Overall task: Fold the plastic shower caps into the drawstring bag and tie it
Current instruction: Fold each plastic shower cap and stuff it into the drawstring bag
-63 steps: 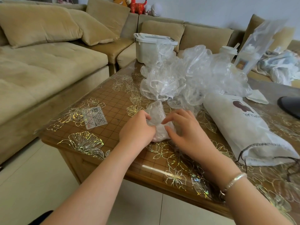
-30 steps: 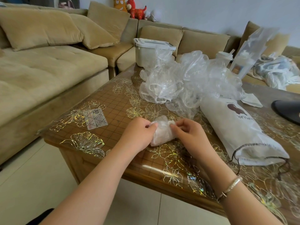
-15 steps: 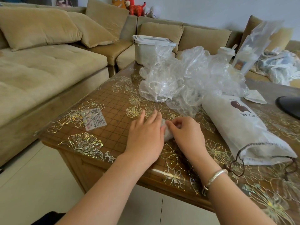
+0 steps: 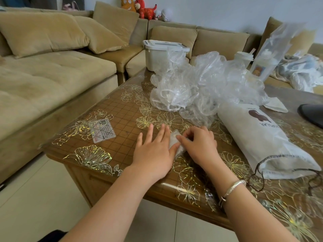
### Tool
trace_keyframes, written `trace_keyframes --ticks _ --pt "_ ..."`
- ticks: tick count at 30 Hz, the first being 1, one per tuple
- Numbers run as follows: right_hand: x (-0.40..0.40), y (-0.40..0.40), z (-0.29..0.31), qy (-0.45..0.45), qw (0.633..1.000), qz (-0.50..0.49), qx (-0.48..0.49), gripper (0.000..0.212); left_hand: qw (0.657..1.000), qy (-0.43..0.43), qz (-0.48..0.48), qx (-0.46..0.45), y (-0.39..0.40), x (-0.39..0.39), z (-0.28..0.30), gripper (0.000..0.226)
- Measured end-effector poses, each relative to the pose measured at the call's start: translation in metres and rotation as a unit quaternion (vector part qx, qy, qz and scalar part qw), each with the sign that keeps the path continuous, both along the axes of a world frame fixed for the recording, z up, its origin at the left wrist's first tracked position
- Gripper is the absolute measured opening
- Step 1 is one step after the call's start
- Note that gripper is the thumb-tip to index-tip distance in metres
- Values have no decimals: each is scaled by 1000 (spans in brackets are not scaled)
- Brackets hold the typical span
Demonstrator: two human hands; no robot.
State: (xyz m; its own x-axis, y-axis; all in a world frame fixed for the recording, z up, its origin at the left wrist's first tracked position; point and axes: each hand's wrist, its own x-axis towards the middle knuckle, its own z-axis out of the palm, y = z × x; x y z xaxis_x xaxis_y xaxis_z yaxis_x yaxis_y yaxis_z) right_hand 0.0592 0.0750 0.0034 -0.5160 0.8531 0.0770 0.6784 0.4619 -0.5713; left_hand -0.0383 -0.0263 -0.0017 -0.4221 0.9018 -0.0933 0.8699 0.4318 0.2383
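A small folded clear shower cap [image 4: 174, 141] lies on the table between my hands. My left hand [image 4: 154, 151] lies flat with straight fingers, its edge against the folded cap. My right hand [image 4: 197, 145] has curled fingers pinching the cap's right side. A heap of loose clear shower caps [image 4: 201, 84] sits further back. The white drawstring bag [image 4: 262, 137] lies on its side at the right, its mouth and dark cord [image 4: 258, 179] toward the near edge.
The wooden table [image 4: 122, 133] has a glossy flowered cover and a sticker [image 4: 103, 131]. A white lidded bin [image 4: 162, 55] and a clear packet [image 4: 276, 49] stand at the back. A beige sofa [image 4: 52, 75] runs along the left. A black object [image 4: 312, 114] sits at far right.
The loose cap was folded down into a small packet. My left hand went from pinching it to lying flat beside it; my right hand kept its hold.
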Motion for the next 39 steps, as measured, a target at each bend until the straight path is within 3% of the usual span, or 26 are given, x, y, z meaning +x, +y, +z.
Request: trace_keyframes --ticks 2,4,7,9,10,12,15,18,22,26,29,34,36,39 --pt "5 3 0 58 998 15 -32 21 996 -62 30 54 2 -1 2 65" --pt "13 4 6 152 984 19 -95 20 970 -160 77 168 4 -2 10 61" --pt "32 0 20 276 953 1 -126 23 891 -347 118 269 0 3 29 53" --pt "45 -3 27 322 940 -8 -115 22 806 -513 120 271 -2 13 40 51" --pt "51 -5 30 329 938 -9 -108 21 773 -566 113 263 -3 19 45 49" --pt "63 -8 35 333 938 -8 -101 19 748 -601 96 264 -2 35 51 36" --pt "87 -12 45 358 924 10 -135 19 758 -585 95 274 3 54 54 28" --pt "116 -12 49 337 927 56 -156 33 788 -550 81 264 10 70 54 31" --pt "156 -13 53 289 946 105 -105 34 807 -526 41 266 17 100 54 27" --pt "186 -8 59 278 958 59 -20 18 798 -523 -2 300 21 126 54 23" --pt "209 2 58 302 953 -9 -2 28 838 -443 -32 316 28 139 46 30" --pt "228 8 46 284 958 -30 -33 33 925 -209 -66 310 39 159 23 36" --pt "226 6 41 270 962 -16 -45 31 927 -181 -44 324 43 165 20 28" --pt "216 7 31 216 976 14 -26 31 915 -206 -2 348 50 169 20 11"
